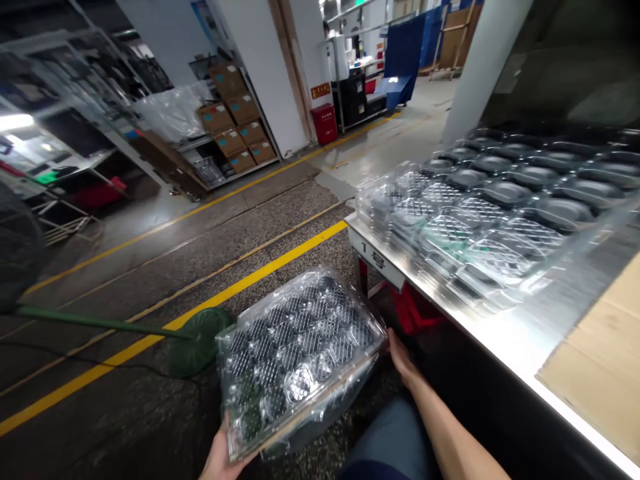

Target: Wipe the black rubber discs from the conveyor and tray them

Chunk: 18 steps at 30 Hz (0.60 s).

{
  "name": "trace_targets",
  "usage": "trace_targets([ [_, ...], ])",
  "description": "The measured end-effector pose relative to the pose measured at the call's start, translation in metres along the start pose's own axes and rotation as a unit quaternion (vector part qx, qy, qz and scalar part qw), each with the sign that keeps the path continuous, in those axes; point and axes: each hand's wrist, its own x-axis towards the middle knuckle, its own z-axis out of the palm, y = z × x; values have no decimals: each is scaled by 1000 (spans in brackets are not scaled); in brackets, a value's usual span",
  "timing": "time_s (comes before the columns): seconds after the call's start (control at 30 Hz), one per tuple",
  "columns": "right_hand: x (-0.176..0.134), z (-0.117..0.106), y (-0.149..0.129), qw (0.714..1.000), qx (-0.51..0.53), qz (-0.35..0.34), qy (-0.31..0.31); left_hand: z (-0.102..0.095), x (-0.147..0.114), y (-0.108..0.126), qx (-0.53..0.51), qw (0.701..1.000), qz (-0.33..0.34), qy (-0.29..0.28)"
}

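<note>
A stack of clear plastic blister trays point(300, 357) with rows of rounded, cross-hatched pockets is held low over the floor, tilted. My left hand point(223, 450) grips its near left corner, fingers partly hidden beneath the edge. At the right end my right hand point(399, 352) is closed on the stack's side, its fingertips out of sight behind the plastic. To the right, more clear plastic trays point(480, 257) lie on a metal-topped table point(500, 333); dark oval parts point(563, 212) sit in several of their pockets.
A green round fan base point(200, 343) with its pole stands left of the stack. Cardboard point(597, 363) covers the table's near right. Something red point(413, 310) is under the table. Shelved boxes point(240, 123) and a red bin point(325, 125) stand farther back, beyond yellow floor lines.
</note>
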Motion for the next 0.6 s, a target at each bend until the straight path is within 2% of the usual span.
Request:
trace_targets([
  [0.07,-2,-3,-3,1000,-11,3,-5,-5,1,7,10,1000,16,-22],
  [0.13,-5,-5,-5,999,-6,-11,-37,-7,-3,16,12,998,56,-30],
  [0.23,-11,-7,-2,995,11,-33,-98,-2,-15,26,47,993,101,-48],
  [0.3,-12,-8,3,994,7,-35,-104,4,-22,28,94,986,117,-66],
  [0.43,-5,-6,3,992,-27,-37,-117,13,-31,29,130,981,142,-10],
  [0.53,-11,0,-22,987,-71,-38,-136,21,-50,31,140,980,143,19],
  [0.6,-30,-6,-45,982,-118,-53,-139,39,-73,25,178,973,147,29],
])
